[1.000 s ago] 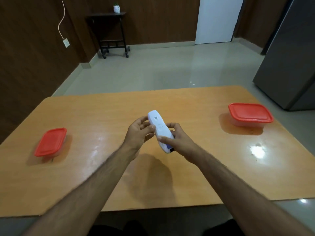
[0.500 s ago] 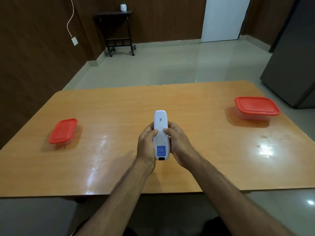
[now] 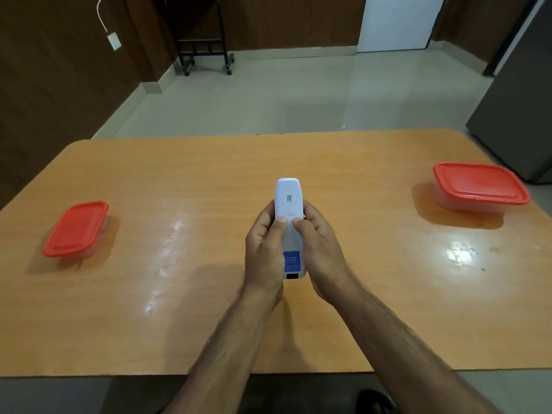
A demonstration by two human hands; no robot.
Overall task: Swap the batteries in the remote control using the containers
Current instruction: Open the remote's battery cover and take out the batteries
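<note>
1. White plastic makes up the remote control (image 3: 289, 204), which is held back side up above the middle of the tabletop (image 3: 179, 324), its long axis running from the near edge toward the far edge.
2. A small square code mark sits on the far part of the remote's back, and a blue label (image 3: 291, 260) lies near its closer end, above a small dark opening.
3. The left hand (image 3: 264, 252) grips the remote from its left side, fingers curled under it and the thumb pressed on the back surface.
4. The right hand (image 3: 321, 249) grips the remote from its right side the same way, its thumb tip lying just beside the left thumb tip around mid-length of the remote.
5. The thumbs seem to rest on the battery cover, though its seam is too faint to make out with certainty.
6. A small container with a red lid (image 3: 76, 228) stands near the left edge of the tabletop, lid on, well apart from the hands.
7. A larger container with a red lid (image 3: 479, 186) stands near the far right corner of the tabletop, its clear body showing under the closed lid.
8. Beyond the far edge lies a pale tiled floor (image 3: 268, 100); a black wheeled stand (image 3: 206, 52) stands against the dark wooden wall.
</note>
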